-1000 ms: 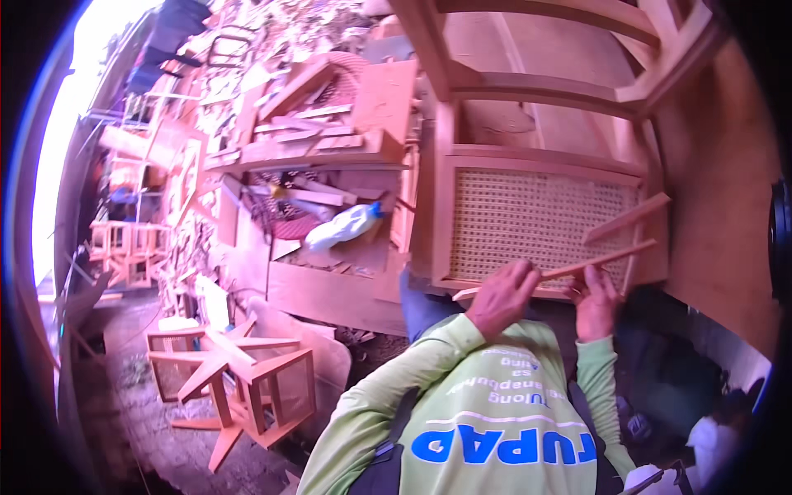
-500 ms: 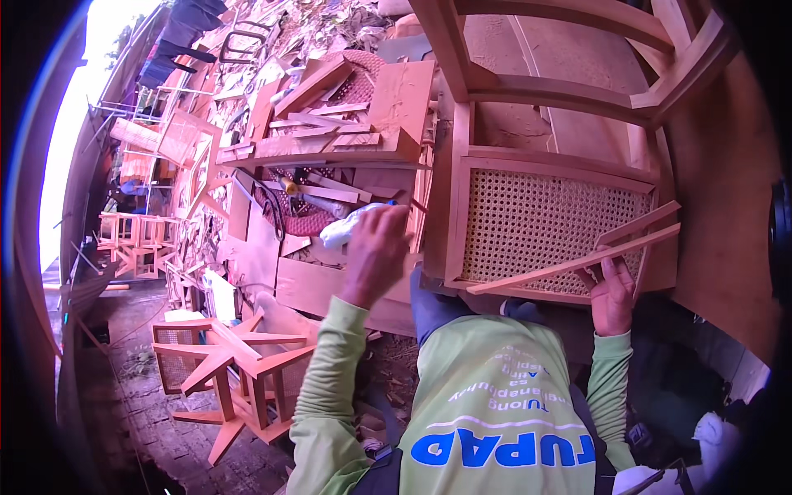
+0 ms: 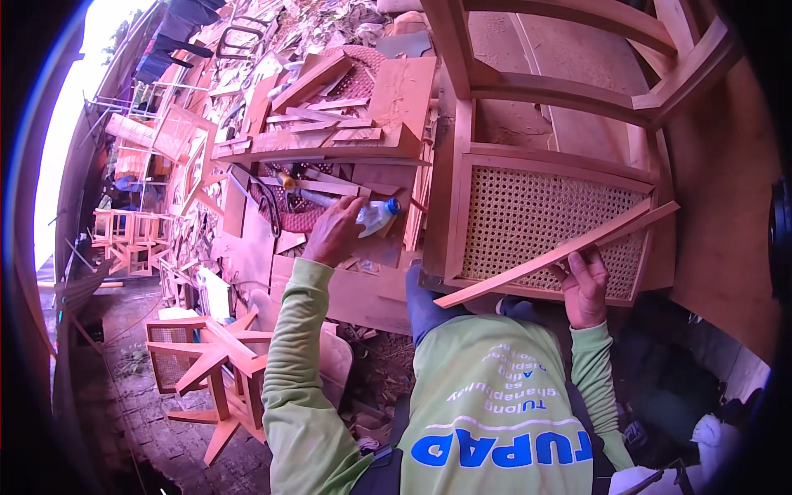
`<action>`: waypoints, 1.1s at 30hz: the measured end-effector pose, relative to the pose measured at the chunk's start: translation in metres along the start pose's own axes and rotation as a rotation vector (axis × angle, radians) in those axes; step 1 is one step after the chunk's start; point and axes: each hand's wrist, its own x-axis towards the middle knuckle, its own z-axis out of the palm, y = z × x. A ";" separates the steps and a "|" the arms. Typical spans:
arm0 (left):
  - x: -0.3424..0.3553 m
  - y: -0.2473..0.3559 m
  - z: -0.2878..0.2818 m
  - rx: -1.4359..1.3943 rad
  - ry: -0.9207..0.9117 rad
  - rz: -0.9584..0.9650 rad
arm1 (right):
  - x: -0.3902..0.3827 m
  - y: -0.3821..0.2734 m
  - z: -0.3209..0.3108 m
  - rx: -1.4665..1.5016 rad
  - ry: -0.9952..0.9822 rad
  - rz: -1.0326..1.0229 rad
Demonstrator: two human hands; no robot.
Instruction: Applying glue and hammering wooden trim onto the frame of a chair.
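Note:
My left hand (image 3: pixel 333 231) reaches over the workbench with its fingers and thumb around the body of a clear plastic bottle (image 3: pixel 378 218) with a blue cap. The palm hides the bottle's lower end. In my right hand (image 3: pixel 584 285) is a long, thin wooden strip (image 3: pixel 528 266), pinched near its middle and slanting up to the right. A second, shorter wooden strip (image 3: pixel 656 216) lies against it and crosses near its upper end. Both are above the woven cane panel (image 3: pixel 544 219) of a wooden chair frame (image 3: pixel 456 190).
Bare chair rails (image 3: pixel 561 91) rise beyond the cane panel. Wood offcuts (image 3: pixel 330 124) lie on a board (image 3: pixel 400 99) at the left, near a yellow-ended tool (image 3: pixel 287 180). An overturned wooden frame (image 3: pixel 219 363) stands on the paved floor, with more chair frames (image 3: pixel 128 235) farther left.
My left hand has moved left from beside the bottle's cap onto its body. My right hand has drawn nearer to me, bringing the strips along, and the long strip now slants more steeply.

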 end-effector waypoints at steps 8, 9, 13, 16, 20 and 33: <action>-0.004 0.000 0.004 0.098 -0.012 -0.020 | 0.000 0.025 0.007 0.023 -0.063 0.044; -0.006 0.000 0.006 0.142 -0.002 -0.016 | -0.001 0.025 0.011 0.026 -0.053 0.054; -0.020 0.000 0.024 0.137 0.083 -0.050 | 0.001 0.034 0.022 0.060 -0.080 0.079; -0.031 0.002 0.032 0.082 0.090 -0.098 | 0.002 0.039 0.036 0.053 -0.116 0.079; -0.035 0.028 0.008 -0.184 0.122 -0.083 | 0.006 0.053 0.046 0.003 -0.154 0.079; 0.049 0.184 -0.137 -0.299 -0.107 0.430 | 0.013 0.062 0.101 -0.127 -0.417 0.044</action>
